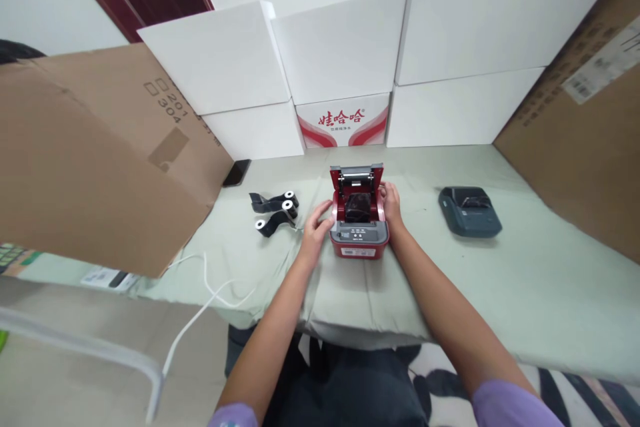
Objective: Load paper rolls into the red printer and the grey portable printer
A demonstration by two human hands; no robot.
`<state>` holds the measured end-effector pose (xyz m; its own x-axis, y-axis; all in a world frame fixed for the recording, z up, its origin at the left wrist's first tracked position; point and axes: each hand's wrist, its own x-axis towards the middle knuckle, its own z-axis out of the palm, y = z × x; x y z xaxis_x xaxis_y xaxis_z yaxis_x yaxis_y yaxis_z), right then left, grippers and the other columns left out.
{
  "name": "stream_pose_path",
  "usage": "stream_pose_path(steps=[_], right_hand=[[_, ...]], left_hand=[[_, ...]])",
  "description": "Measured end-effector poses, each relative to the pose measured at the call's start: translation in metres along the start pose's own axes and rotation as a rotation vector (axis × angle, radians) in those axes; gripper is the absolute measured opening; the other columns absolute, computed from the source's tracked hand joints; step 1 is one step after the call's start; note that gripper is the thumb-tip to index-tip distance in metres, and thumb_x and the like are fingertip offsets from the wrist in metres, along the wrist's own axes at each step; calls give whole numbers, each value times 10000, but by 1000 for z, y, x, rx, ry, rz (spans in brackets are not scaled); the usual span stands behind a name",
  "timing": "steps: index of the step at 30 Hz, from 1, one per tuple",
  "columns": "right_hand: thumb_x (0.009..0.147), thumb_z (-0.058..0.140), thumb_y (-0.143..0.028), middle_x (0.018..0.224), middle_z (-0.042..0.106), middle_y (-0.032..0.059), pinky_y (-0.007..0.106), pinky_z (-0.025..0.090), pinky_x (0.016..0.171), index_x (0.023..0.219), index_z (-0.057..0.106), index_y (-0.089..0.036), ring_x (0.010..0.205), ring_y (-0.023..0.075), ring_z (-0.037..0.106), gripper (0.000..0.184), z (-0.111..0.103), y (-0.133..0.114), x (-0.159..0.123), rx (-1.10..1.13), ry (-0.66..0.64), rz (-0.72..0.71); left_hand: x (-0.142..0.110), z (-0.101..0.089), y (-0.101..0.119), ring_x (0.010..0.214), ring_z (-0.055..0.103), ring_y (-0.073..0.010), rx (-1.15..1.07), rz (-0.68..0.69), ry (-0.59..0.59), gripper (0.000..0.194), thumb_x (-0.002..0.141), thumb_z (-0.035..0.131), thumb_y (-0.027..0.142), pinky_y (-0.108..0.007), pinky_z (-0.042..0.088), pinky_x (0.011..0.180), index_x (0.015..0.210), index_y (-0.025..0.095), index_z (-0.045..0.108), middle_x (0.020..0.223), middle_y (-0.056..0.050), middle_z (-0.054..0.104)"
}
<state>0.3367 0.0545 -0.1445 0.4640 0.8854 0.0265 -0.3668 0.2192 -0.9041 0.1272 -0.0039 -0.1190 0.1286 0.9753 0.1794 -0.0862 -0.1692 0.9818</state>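
A red and grey label printer (359, 250) sits on the green cloth in front of me with its lid (357, 177) raised. Inside the open bay is a dark, glossy roll (357, 207). My left hand (316, 230) grips the printer's left side, thumb and fingers against the edge. On the opposite side, my right hand (391, 205) holds the casing near the lid hinge, some of its fingers hidden behind the printer. To the left lie several black rolls with white cores (278, 213), their loose ends trailing.
A dark grey device (470, 211) stands on the right of the cloth-covered table (540, 280). White boxes (340, 47) line the back, with cardboard panels (100, 153) at both sides. A phone (237, 173) lies back left. A white cable (206, 287) hangs over the front edge.
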Motion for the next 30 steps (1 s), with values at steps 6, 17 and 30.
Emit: stream_pose_path(steps=[6,17,30], right_hand=[[825,552,-625,823,633,-10,309,527,701,934,555,-264,810,182,640,377,-1,-2,-1,-45,-27,15],[866,507,-614,832,632,3,348,545,765,935,562,-275,873,209,650,350,1,-9,-6,-122,-28,9],[862,527,-582,806,597,-4,328,502,682,888,564,-274,746,188,577,312,2,-9,-6,-120,-31,-18]], left_hand=[[59,9,46,1140,668,-318,597,107,-401,152,754,688,157,-432,448,1107,833,227,797,994,-100,771],[73,52,66,990,720,-349,885,162,-445,109,671,793,142,-401,507,1005,743,216,758,799,-100,747],[78,-111,80,877,716,-167,814,99,494,515,828,679,303,-285,537,872,1334,204,679,1240,-100,729]])
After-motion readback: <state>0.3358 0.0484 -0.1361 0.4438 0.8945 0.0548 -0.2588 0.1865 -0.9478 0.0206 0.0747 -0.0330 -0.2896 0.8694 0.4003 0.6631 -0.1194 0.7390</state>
